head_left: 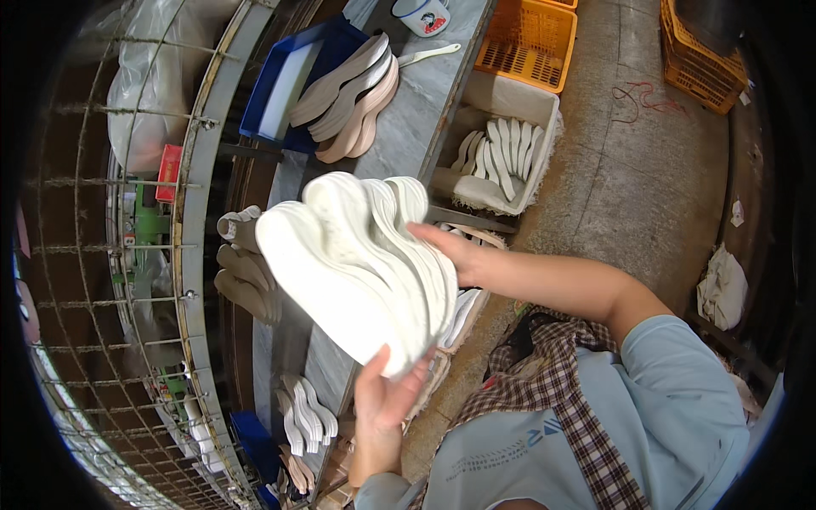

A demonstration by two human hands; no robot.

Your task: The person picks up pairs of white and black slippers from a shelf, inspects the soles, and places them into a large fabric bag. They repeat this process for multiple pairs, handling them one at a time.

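A thick bundle of white shoe soles [331, 280] is held up in front of me, stacked side by side and tilted. My left hand [393, 393] is closed around its lower end, thumb on the outer sole. At the bundle's right side, near the upper end, my right hand [450, 251] grips it, with part of the fingers hidden behind the soles. Below the bundle, a smaller group of white soles [306, 415] lies on the grey worktop [425, 93]. Grey and pinkish soles [353, 102] are piled farther up that worktop.
A blue tray [270, 81] and an enamel mug [422, 15] stand on the worktop's far part. To its right, a white bin [501, 89] holds several soles, beside an orange crate [527, 42]. Wire mesh [93, 255] runs along the left. More orange crates [701, 64] stand far right.
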